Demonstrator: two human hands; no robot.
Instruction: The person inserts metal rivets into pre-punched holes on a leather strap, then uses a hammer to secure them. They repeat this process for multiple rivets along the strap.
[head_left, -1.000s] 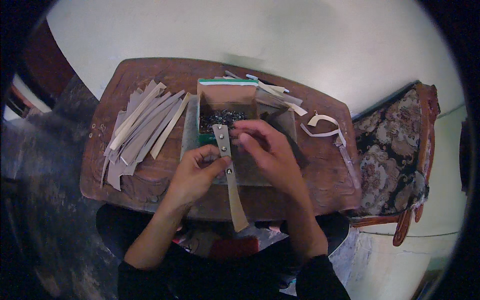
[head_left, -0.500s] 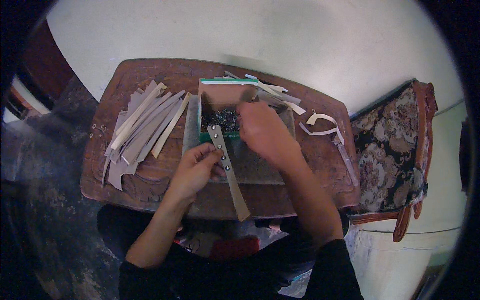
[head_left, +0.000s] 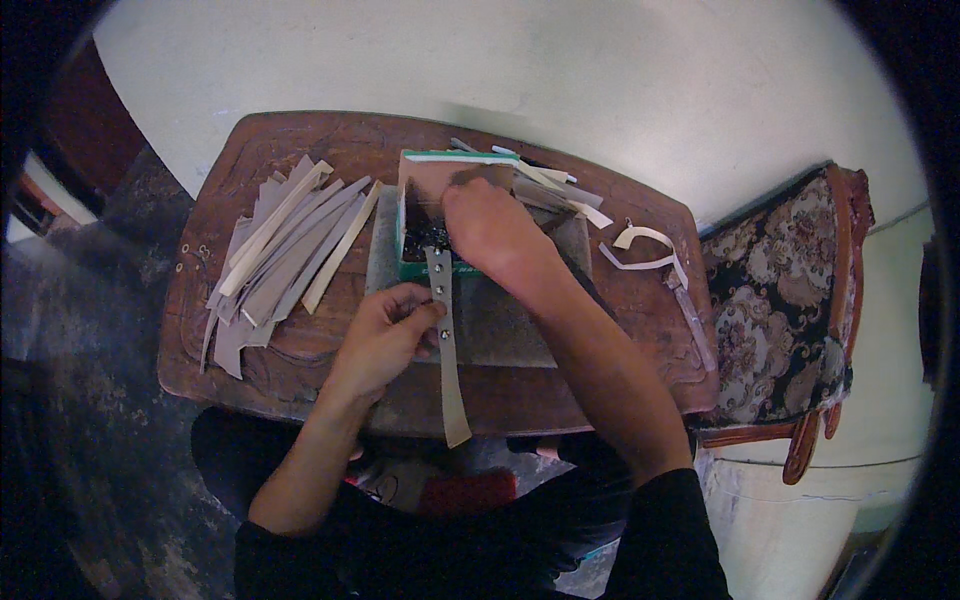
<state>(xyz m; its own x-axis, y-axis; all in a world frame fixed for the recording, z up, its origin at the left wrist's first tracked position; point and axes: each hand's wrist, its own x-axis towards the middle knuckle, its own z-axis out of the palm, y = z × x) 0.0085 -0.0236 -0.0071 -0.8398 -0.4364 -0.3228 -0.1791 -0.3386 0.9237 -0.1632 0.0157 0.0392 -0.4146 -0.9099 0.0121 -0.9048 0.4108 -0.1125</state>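
A long beige strip (head_left: 449, 375) with several round metal studs along its upper part is pinched between the thumb and fingers of my left hand (head_left: 388, 330). Its upper end reaches the front wall of an open cardboard box (head_left: 421, 269) with green edges. Small dark, shiny metal pieces (head_left: 428, 236) lie in the box. Over the box, my right hand (head_left: 495, 228) is curled with the fingers bent downward at the strip's upper end. The back of the hand hides the fingertips and whatever they hold.
On the carved wooden table (head_left: 300, 385), a pile of grey and cream strips (head_left: 290, 255) lies at left. More strips (head_left: 560, 185) are behind the box, which stands on a grey slab (head_left: 500, 345). A curled cream strip (head_left: 640, 262) lies at right, beside a patterned chair (head_left: 780, 300).
My right hand has moved left inside the box, toward the strip's upper end. The strip has swung more upright, its lower end shifting left, while my left hand keeps its hold.
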